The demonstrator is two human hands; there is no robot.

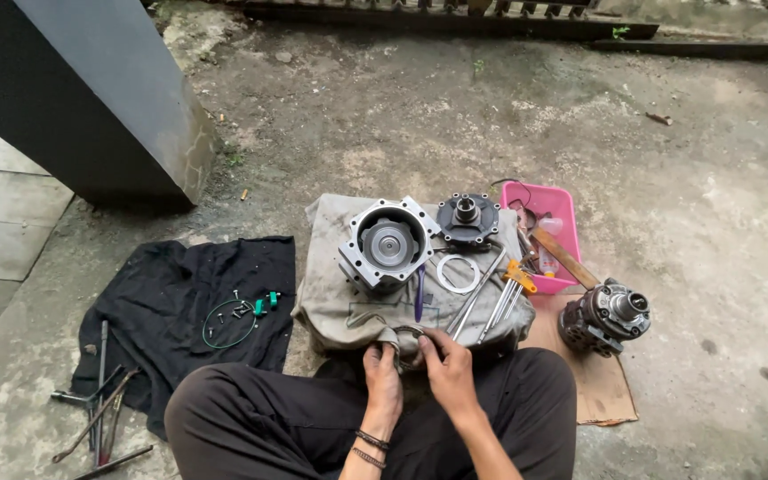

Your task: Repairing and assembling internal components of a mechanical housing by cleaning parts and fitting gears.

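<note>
My left hand (382,369) and my right hand (446,364) meet over my lap, both gripping a round metal ring part (408,341) wrapped partly in a fold of the grey cloth (331,302). On that cloth, just beyond my hands, stands an open aluminium compressor housing (386,244) with a round plate inside. A dark flanged cover (468,219), a thin gasket ring (458,273), a purple-handled tool (420,293) and several wrenches (495,302) lie beside it.
A pink tray (551,213) of small parts is at the right, with another compressor (606,316) on cardboard (602,382). A black cloth (180,302) at left holds a green O-ring (228,323) and bolts. Long tools (100,409) lie front left. A dark pillar (91,89) stands far left.
</note>
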